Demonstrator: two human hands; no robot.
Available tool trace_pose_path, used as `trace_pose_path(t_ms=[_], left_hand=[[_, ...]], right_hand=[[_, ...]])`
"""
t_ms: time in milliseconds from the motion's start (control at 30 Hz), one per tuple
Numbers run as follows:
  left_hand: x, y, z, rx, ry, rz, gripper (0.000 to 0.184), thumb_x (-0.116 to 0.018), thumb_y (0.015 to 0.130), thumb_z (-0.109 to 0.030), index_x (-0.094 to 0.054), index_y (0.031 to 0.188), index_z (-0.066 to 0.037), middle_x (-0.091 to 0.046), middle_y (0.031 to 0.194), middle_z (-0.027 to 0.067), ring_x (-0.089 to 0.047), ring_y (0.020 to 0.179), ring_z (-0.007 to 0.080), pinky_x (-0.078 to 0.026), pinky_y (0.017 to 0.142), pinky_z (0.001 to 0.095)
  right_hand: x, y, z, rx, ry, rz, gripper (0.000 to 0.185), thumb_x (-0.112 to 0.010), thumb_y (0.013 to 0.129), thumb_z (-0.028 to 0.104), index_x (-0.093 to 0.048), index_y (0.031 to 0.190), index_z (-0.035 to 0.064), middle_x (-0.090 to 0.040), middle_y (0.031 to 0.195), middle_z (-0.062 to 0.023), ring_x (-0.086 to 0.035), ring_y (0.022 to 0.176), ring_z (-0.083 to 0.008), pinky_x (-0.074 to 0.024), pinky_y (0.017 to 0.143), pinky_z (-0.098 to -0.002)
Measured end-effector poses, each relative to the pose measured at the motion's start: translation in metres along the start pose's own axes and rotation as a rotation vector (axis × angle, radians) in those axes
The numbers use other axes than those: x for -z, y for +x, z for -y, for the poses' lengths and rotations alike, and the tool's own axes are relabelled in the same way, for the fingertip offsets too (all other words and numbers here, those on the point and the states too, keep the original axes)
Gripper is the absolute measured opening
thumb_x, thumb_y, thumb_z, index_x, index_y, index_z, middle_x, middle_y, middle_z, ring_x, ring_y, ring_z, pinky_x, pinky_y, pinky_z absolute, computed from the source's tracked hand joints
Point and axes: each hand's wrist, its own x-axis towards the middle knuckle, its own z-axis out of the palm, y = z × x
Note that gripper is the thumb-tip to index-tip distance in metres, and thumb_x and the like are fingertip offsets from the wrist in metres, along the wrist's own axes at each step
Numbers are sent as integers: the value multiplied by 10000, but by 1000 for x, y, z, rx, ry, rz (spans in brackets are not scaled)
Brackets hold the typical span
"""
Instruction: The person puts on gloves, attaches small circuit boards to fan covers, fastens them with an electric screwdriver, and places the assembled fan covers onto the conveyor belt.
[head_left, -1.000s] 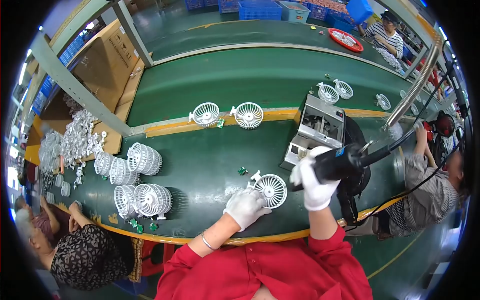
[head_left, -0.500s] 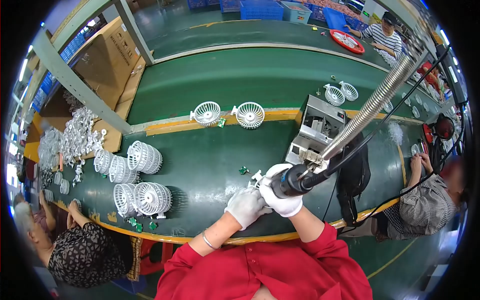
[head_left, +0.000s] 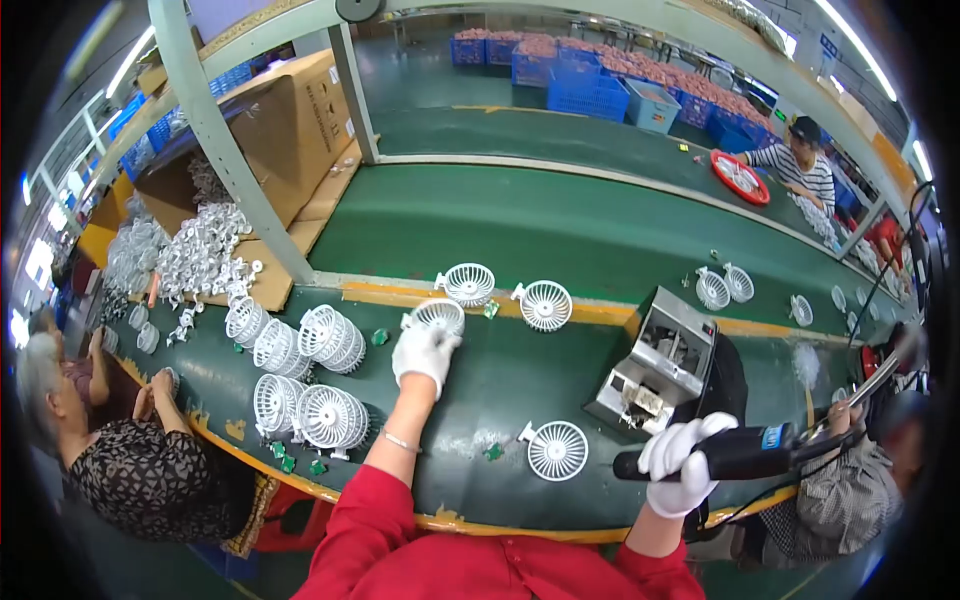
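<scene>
My left hand point(head_left: 426, 355), in a white glove, is closed on a white fan cage point(head_left: 438, 316) near the back edge of the bench. My gloved right hand point(head_left: 687, 465) grips a black electric screwdriver point(head_left: 745, 453), its tip pointing left. Between my hands, another white fan cage point(head_left: 557, 451) lies on the green surface, touched by neither. A small green circuit board point(head_left: 494, 451) is just left of that cage. Two more cages, a left one point(head_left: 469, 285) and a right one point(head_left: 547, 305), rest along the back edge.
Stacked white cages point(head_left: 332, 416) stand at left, with green boards point(head_left: 288, 464) in front. A metal device point(head_left: 655, 362) sits at right. White parts point(head_left: 208, 250) are heaped by a cardboard box point(head_left: 290, 135). People sit on both sides; another person point(head_left: 803, 165) works across the belt.
My left hand has left the front cage and moved up and left, taking hold of another cage. My right hand has drawn the screwdriver back to the right. The view has shifted.
</scene>
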Motion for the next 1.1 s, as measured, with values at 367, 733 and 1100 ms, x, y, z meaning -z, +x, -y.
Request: trace_pose_path(t_ms=[367, 733, 1100], left_hand=[[-56, 51, -71, -425, -151, 516, 322, -639, 809, -275, -645, 1059, -72, -619, 1091, 150, -552, 1078, 314, -441, 926, 379], [7, -65, -80, -506, -518, 762, 170, -650, 823, -196, -703, 935, -80, -670, 930, 107, -651, 862, 256, -521, 786, 318], [-15, -154, -56, -780, -71, 587, 216, -692, 752, -298, -669, 748, -83, -592, 832, 108, -597, 827, 292, -468, 746, 418]], right_hand=[[33, -14, 7, -20, -108, -38, 355, -566, 779, -43, -365, 1062, 31, -454, 573, -55, -455, 429, -170, -459, 448, -311], [24, 29, -7, 73, -445, -190, 302, -494, 821, -94, -399, 1075, 39, -422, 571, -30, -416, 418, -130, -421, 433, -281], [30, 23, -48, -81, -714, -198, 281, -588, 778, -132, -501, 1008, 5, -550, 675, -38, -552, 497, -132, -460, 475, -272]])
